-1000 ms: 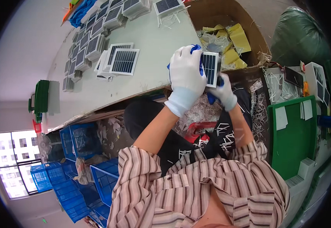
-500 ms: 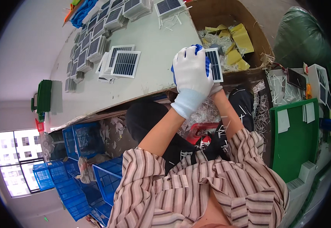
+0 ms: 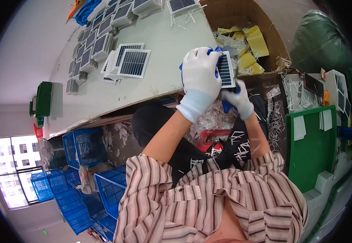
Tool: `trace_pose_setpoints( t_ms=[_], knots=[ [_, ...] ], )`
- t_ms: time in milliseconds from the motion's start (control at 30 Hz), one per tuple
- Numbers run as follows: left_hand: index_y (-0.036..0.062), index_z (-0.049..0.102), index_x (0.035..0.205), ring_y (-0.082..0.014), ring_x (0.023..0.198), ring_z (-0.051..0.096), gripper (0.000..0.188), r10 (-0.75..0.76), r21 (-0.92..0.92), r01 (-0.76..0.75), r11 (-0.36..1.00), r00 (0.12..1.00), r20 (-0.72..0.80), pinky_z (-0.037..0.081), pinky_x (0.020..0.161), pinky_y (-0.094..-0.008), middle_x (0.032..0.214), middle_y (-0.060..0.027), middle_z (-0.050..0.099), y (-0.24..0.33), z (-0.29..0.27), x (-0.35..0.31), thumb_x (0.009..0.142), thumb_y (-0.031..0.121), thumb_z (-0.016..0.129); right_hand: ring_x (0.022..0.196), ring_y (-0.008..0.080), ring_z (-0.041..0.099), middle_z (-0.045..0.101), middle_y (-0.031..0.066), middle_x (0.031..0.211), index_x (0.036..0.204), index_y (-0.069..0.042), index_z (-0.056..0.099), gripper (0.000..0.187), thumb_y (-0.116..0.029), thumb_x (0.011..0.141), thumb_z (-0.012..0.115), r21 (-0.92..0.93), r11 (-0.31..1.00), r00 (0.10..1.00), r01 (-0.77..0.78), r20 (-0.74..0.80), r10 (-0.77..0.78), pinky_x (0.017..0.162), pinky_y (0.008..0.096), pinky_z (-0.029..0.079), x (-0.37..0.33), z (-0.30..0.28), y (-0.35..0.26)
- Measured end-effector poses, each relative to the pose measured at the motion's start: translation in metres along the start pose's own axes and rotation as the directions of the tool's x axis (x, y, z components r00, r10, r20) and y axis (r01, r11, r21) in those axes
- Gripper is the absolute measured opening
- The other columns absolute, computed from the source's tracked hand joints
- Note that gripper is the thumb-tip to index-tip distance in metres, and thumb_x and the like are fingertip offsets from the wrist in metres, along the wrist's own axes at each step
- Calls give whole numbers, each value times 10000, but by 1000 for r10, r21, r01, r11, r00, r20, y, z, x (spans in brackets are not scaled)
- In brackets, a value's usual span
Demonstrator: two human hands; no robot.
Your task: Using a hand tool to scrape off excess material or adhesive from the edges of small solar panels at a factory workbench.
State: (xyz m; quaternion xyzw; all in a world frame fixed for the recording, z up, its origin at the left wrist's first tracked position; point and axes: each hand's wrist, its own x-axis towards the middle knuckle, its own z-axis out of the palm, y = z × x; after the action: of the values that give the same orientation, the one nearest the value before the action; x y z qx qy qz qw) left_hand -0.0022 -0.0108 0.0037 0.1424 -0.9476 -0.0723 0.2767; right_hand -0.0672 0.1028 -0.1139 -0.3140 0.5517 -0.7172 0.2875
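My left hand [image 3: 201, 71], in a white knit glove with blue palm and fingers, grips a small solar panel [image 3: 225, 71] with a white border. It holds the panel upright at the front edge of the table, beside the cardboard box. My right hand [image 3: 238, 100], gloved alike and smeared by motion, is just below the panel's lower right corner. Its fingers look curled; what they hold is blurred. To the left, a loose pile of similar panels [image 3: 134, 63] lies on the white table [image 3: 160, 60].
Stacks of panels [image 3: 101, 46] fill the table's far left. The cardboard box [image 3: 273, 32] holds white strips and yellow pieces [image 3: 257, 41]. White scraps litter my lap and the floor. Blue crates [image 3: 89, 148] stand at left, a green tray [image 3: 311, 150] at right, a green bag [image 3: 319, 42] behind.
My right hand has come out from behind the left and moved down and right of the panel. The left hand has shifted slightly left, and the panel is tilted a little.
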Motion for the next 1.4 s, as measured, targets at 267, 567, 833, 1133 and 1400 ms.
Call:
trace_pose_setpoints(
  t_ms=[267,567,833,1133,1400],
  knots=[
    [66,607,1020,-334,962,523,336,-48,99,48,994,999,-3,411,855,-426,1006,-135,564,11,0,5,685,43,617,848,135,619,640,85,971,1113,-11,515,367,41,770,634,-48,997,947,61,-314,-73,753,259,499,-19,24,6],
    [64,629,986,-340,953,527,300,45,37,-44,998,999,-26,424,838,-431,1004,-139,572,7,4,7,686,52,630,1022,172,580,587,108,1097,1174,-54,452,251,-211,982,417,747,647,986,150,-159,-45,899,308,488,80,29,54],
    [83,628,1034,-334,998,528,355,129,-181,-131,975,991,-22,416,900,-422,1031,-121,584,-3,6,4,682,56,669,914,144,611,609,82,1028,1192,-18,478,352,-41,859,591,-259,911,894,322,-235,-383,796,262,512,93,20,95],
    [62,592,1040,-325,1076,482,380,-7,66,7,998,1000,3,368,969,-426,1065,-134,550,2,-7,-5,674,96,689,717,78,620,669,35,820,951,-5,638,187,-44,773,680,49,998,999,26,-47,-24,646,231,497,16,-15,15],
    [73,616,1021,-324,1019,521,353,42,52,-42,998,999,4,411,908,-422,1044,-116,568,-6,0,-1,669,53,638,650,76,593,662,32,752,795,-15,649,141,-83,709,738,-164,982,901,-94,405,154,623,260,499,-35,3,-14]
  ],
)
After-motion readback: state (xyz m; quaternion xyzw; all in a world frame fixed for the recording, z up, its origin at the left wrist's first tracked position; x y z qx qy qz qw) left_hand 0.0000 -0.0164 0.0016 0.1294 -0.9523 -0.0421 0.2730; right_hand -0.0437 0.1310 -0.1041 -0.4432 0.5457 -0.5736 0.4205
